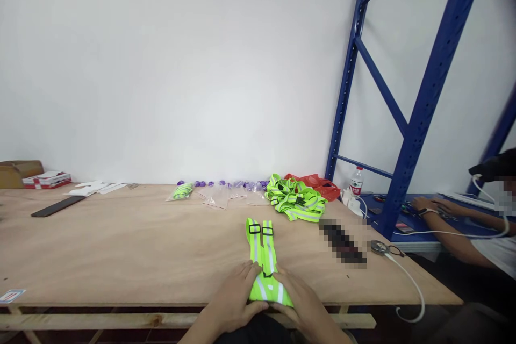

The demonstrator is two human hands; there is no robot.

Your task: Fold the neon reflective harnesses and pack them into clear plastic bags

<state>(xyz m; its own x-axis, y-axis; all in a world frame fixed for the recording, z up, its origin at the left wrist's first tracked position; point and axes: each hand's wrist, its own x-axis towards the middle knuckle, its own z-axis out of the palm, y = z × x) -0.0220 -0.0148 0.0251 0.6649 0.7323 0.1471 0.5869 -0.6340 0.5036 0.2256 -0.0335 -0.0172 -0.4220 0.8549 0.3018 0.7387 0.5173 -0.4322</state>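
Observation:
A neon-yellow reflective strap harness [263, 258] with grey stripes and two black buckles lies on the plywood table [121, 247] at its front edge. My left hand [236, 298] and my right hand [300, 301] grip its near folded end from either side, fingers curled over the fabric. The two strap ends with the buckles stretch away from me, flat on the wood.
A heap of similar neon straps [296, 199] lies behind, with a red bag [318, 183], clear bags [220, 196] and purple pieces [226, 184]. Boxes [46, 179] and a black bar [58, 206] sit far left. A blue rack [407, 118] and another person's arm [455, 226] are at right.

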